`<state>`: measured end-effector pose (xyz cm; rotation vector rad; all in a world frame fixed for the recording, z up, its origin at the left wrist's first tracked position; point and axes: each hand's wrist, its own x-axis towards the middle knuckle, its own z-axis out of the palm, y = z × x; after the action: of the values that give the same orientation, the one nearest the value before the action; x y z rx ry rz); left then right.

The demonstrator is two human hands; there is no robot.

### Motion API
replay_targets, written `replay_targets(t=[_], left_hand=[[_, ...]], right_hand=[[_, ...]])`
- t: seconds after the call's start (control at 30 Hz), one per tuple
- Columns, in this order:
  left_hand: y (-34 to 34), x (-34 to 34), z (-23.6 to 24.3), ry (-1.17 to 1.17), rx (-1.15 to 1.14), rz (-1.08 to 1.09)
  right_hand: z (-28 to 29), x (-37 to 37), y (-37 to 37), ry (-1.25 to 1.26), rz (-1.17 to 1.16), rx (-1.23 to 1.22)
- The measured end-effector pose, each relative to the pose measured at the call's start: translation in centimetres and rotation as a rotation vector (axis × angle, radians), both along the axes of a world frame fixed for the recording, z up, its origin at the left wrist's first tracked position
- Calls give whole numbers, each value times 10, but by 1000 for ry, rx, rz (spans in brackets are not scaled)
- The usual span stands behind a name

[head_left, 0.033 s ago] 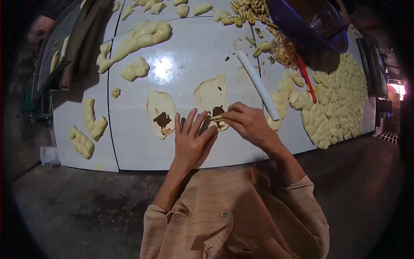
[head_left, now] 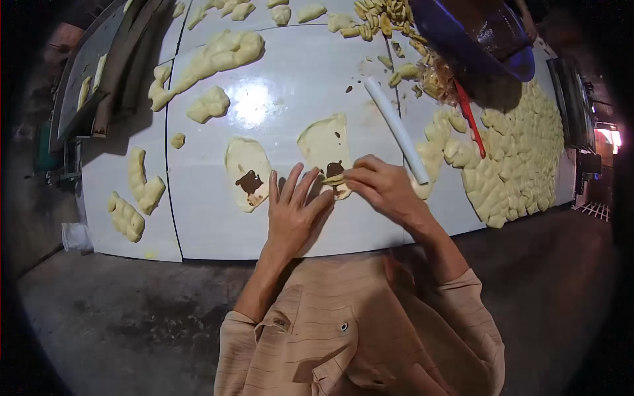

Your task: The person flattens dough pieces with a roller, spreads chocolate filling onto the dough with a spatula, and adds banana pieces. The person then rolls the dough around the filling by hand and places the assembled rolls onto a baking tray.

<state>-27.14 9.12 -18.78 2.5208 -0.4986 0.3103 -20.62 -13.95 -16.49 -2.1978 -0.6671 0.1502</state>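
Two flattened pale dough oblongs lie on the white tabletop (head_left: 218, 79), the left one (head_left: 240, 165) and the right one (head_left: 319, 140), each with a dark brown patch of filling. My left hand (head_left: 294, 214) rests between them, palm down with fingers apart, its fingertips at the right dough's lower left edge. My right hand (head_left: 383, 188) pinches a yellowish slice (head_left: 333, 179) over the right dough's filling. A white rolling rod (head_left: 395, 129) lies just to the right.
Dough lumps (head_left: 218, 53) lie left and behind; a dense spread of pieces (head_left: 512, 165) covers the right. Yellowish slices (head_left: 383, 16), a red long tool (head_left: 470, 115) and a blue tub (head_left: 449, 26) sit at the back right, a person's hand (head_left: 527, 26) beside it. Dark trays (head_left: 76, 92) stand far left.
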Motion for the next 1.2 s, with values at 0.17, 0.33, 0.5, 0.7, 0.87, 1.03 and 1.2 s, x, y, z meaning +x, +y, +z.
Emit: replay_targets(t=[0.17, 0.33, 0.5, 0.7, 0.87, 1.03, 1.2], left_hand=[[0, 6, -9, 17, 25, -74], [-5, 12, -1, 55, 21, -80], [-2, 26, 0, 67, -119, 153], [-3, 34, -2, 95, 58, 194], [1, 30, 1, 57, 25, 42], [0, 38, 2, 90, -19, 45], [7, 47, 5, 126, -11, 135]], right_hand=[[3, -6, -11, -78, 141, -192], [-10, -3, -11, -146, 158, -159], [11, 9, -1, 320, -108, 53], [-4, 24, 9, -76, -12, -160], [13, 24, 3, -9, 41, -90], [1, 33, 3, -92, 189, -213], [4, 38, 12, 29, 91, -233]])
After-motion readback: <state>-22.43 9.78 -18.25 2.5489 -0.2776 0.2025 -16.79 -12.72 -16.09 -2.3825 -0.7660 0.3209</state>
